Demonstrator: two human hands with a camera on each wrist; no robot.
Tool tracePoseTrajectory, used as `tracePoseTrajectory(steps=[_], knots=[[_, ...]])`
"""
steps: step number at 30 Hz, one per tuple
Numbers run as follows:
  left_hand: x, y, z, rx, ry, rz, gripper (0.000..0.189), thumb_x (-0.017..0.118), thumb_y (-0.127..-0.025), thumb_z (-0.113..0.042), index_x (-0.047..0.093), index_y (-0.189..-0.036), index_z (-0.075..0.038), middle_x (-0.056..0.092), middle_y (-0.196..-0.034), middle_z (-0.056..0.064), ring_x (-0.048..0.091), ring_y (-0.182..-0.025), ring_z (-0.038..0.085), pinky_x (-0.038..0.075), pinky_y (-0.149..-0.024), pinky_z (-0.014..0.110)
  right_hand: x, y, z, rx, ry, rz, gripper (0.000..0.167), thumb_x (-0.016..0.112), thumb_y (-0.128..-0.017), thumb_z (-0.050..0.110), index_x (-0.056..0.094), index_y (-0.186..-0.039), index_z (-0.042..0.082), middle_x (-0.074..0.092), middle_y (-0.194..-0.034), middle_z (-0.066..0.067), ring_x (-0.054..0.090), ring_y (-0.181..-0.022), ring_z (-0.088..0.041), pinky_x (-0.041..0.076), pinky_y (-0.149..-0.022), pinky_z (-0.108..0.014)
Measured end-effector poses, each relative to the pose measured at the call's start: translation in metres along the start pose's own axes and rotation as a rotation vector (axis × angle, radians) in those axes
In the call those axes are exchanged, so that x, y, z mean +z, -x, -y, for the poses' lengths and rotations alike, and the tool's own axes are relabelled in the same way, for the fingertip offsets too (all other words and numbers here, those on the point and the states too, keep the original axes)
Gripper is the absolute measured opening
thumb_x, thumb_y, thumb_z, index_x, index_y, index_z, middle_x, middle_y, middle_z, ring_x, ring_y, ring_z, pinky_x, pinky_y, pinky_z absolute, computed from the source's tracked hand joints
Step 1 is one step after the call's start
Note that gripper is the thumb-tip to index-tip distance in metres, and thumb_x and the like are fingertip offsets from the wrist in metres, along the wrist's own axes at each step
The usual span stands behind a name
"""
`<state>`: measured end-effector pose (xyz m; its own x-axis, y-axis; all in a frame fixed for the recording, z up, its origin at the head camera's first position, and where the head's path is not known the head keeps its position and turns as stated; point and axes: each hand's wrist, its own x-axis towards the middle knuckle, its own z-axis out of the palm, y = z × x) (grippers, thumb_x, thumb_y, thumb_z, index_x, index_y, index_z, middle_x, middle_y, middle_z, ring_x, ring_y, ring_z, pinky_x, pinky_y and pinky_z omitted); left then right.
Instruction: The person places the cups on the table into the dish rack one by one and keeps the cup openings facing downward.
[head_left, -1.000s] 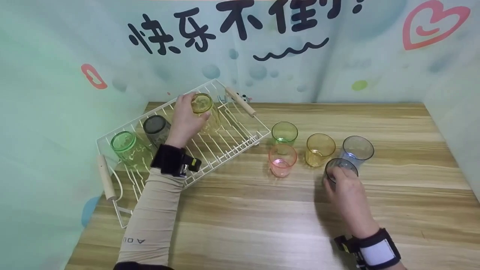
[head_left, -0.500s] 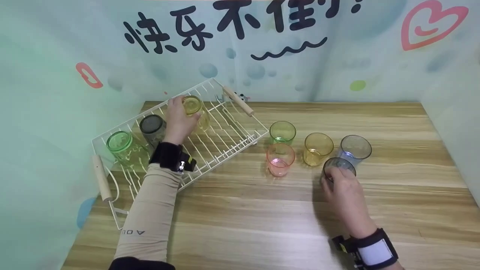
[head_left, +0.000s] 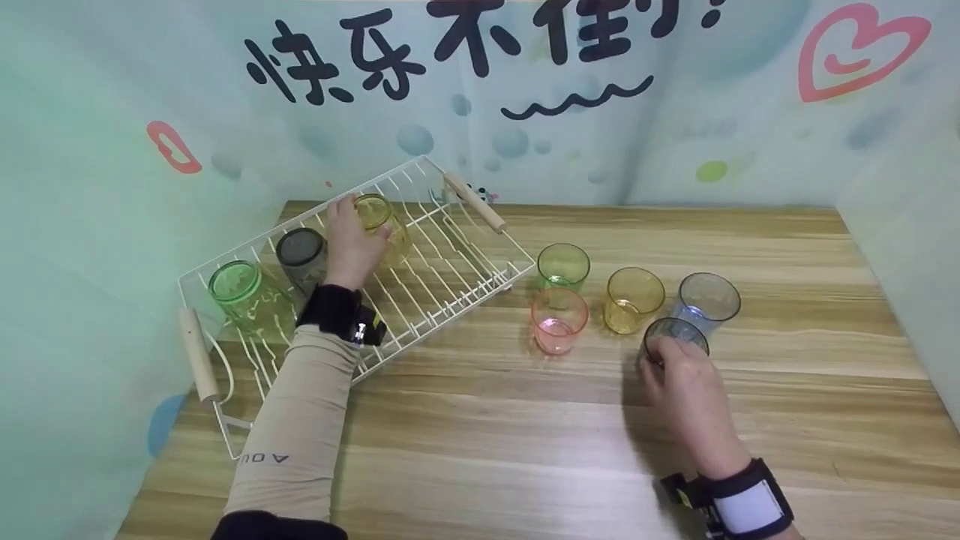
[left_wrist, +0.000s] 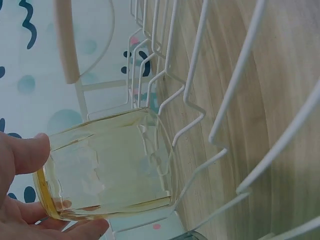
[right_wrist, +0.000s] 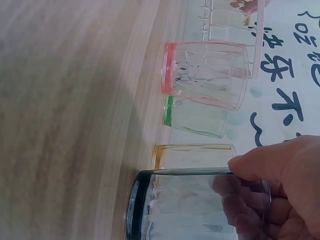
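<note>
My left hand (head_left: 351,244) grips a yellow glass (head_left: 392,244) near its thick base, which points up. In the left wrist view the glass's mouth is right at the wires of the white dish rack (head_left: 442,283). To the left on the rack stand an upside-down dark grey glass (head_left: 301,247) and an upside-down green glass (head_left: 238,283). My right hand (head_left: 694,397) pinches the rim of a blue-grey glass (right_wrist: 190,205), thumb outside and fingers inside. That glass is mouth up at the tabletop, in front of a bluish glass (head_left: 709,296).
A light green glass (head_left: 564,262), a pink glass (head_left: 559,319) and an amber glass (head_left: 635,296) stand mouth up between rack and right hand. Wooden handles (head_left: 474,201) rise at the rack's ends. A printed curtain (head_left: 600,150) hangs behind the wooden table (head_left: 480,450).
My left hand has shifted the yellow glass left along the rack, closer to the dark grey glass. My right hand stays on the blue-grey glass. The head view has drifted slightly.
</note>
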<state>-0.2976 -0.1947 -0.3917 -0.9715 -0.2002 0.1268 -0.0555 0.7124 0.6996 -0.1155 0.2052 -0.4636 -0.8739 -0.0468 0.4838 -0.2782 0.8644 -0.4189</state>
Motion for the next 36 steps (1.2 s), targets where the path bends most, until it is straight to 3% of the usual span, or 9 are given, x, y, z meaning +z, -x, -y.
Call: tracePoseTrajectory(steps=[7,14,26,36], knots=[[0.003,-0.002,0.001,-0.022,0.005,0.013,0.077,0.060,-0.096,-0.018,0.013,-0.153,0.005,0.022,-0.155,0.027,0.026,-0.147,0.038,0.021,-0.126,0.040,-0.003,0.000,-0.002,-0.014,0.017,-0.005,0.015,0.074,-0.078,-0.003,0.066,-0.091,-0.002,0.069,-0.084,-0.019,0.064,-0.076,-0.034,0.057,-0.068,-0.047],[0.002,0.002,0.002,-0.007,0.001,0.032,0.074,0.054,-0.099,-0.016,0.010,-0.154,0.004,0.018,-0.154,0.029,0.022,-0.147,0.038,0.023,-0.125,0.041,-0.003,0.001,0.000,-0.003,0.035,0.019,0.014,0.074,-0.078,-0.002,0.065,-0.088,-0.001,0.069,-0.080,-0.017,0.064,-0.072,-0.033,0.057,-0.065,-0.047],[0.000,0.008,0.006,0.013,-0.091,0.039,0.070,0.053,-0.094,-0.017,0.020,-0.153,0.004,0.017,-0.157,0.029,0.017,-0.149,0.042,0.021,-0.125,0.049,-0.004,0.001,0.001,0.022,-0.014,0.082,0.014,0.077,-0.077,0.000,0.065,-0.085,0.004,0.071,-0.082,-0.014,0.066,-0.075,-0.031,0.058,-0.069,-0.047],[-0.008,0.013,-0.011,0.008,-0.084,0.045,0.067,0.055,-0.093,-0.020,0.029,-0.151,-0.003,0.015,-0.160,0.023,0.017,-0.149,0.041,0.022,-0.124,0.051,-0.008,-0.002,0.002,0.033,-0.048,0.079,0.015,0.078,-0.077,0.000,0.066,-0.087,0.002,0.071,-0.085,-0.017,0.067,-0.078,-0.032,0.058,-0.072,-0.048]])
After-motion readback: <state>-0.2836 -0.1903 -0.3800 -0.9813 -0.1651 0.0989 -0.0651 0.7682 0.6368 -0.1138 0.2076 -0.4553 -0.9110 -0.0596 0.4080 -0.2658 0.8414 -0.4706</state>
